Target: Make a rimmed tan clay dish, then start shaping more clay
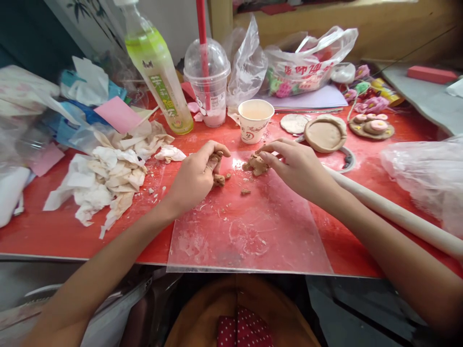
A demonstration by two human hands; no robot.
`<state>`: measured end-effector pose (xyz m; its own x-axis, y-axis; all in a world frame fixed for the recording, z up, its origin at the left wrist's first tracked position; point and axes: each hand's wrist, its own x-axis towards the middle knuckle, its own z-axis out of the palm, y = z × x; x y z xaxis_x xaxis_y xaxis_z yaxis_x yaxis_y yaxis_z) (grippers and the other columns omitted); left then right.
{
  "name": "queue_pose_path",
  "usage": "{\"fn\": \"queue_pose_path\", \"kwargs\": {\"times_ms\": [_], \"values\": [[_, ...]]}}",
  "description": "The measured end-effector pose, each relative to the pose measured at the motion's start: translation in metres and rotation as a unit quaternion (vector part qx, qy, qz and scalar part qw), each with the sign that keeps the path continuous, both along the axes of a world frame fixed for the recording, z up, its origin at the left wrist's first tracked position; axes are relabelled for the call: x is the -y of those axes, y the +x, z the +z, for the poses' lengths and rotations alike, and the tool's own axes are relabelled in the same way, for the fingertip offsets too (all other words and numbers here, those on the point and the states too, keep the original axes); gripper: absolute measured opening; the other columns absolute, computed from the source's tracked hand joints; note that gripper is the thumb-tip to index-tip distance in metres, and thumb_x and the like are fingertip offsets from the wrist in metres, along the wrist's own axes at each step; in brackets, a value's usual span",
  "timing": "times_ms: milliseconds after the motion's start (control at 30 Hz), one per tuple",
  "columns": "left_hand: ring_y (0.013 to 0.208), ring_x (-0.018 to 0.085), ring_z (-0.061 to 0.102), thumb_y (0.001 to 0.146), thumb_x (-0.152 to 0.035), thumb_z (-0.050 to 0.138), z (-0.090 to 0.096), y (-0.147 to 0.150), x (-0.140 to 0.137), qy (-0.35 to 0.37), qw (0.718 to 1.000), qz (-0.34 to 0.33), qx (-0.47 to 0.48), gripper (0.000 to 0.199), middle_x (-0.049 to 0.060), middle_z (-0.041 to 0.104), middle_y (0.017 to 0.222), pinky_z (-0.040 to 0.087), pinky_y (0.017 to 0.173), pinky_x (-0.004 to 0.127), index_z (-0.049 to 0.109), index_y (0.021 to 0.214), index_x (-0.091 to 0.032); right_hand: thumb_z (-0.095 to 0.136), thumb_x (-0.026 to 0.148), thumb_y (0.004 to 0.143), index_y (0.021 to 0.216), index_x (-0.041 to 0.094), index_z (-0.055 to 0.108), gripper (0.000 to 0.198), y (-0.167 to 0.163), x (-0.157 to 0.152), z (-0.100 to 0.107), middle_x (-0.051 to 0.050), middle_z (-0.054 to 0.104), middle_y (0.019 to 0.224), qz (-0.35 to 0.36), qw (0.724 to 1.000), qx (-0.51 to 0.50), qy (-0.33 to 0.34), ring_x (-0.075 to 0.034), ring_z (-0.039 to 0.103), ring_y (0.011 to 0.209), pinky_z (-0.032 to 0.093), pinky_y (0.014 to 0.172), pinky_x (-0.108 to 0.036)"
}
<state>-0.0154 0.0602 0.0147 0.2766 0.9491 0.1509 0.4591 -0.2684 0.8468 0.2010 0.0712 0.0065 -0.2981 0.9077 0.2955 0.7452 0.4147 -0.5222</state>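
My left hand is closed, its fingers curled around a small piece of brown clay. Just below those fingers, another clay bit lies on the clear plastic sheet. My right hand has its thumb and fingers bent over a rough clay lump near the sheet's far edge; its fingertips are partly hidden. A loose clay crumb sits between the hands, closer to me.
Crumpled tissues lie left. Behind stand a green tea bottle, a lidded plastic cup and a paper cup. Right are a round clay dish, a decorated clay disc, a long pale rod and a plastic bag.
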Motion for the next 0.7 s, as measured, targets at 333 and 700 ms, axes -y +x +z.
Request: {"fn": "queue_pose_path", "kwargs": {"times_ms": [333, 700], "values": [[0.072, 0.009, 0.055, 0.080, -0.015, 0.052, 0.0068, -0.0010, -0.0047, -0.119, 0.987, -0.019, 0.107, 0.029, 0.002, 0.057, 0.094, 0.047, 0.060, 0.020, 0.061, 0.108, -0.019, 0.046, 0.028, 0.091, 0.082, 0.019, 0.065, 0.024, 0.0002, -0.0004, 0.0007, -0.006, 0.066, 0.089, -0.001, 1.000, 0.003, -0.001, -0.018, 0.059, 0.080, 0.042, 0.071, -0.031], [0.057, 0.003, 0.048, 0.086, -0.009, 0.047, 0.0044, 0.0024, -0.0106, -0.135, 0.980, 0.062, 0.132, 0.019, 0.001, 0.057, 0.086, 0.040, 0.045, 0.012, 0.055, 0.101, -0.017, 0.045, 0.030, 0.091, 0.080, 0.019, 0.066, 0.025, 0.0005, -0.0001, 0.0010, -0.007, 0.065, 0.089, 0.010, 1.000, 0.001, -0.014, -0.017, 0.058, 0.078, 0.041, 0.070, -0.031]]}}
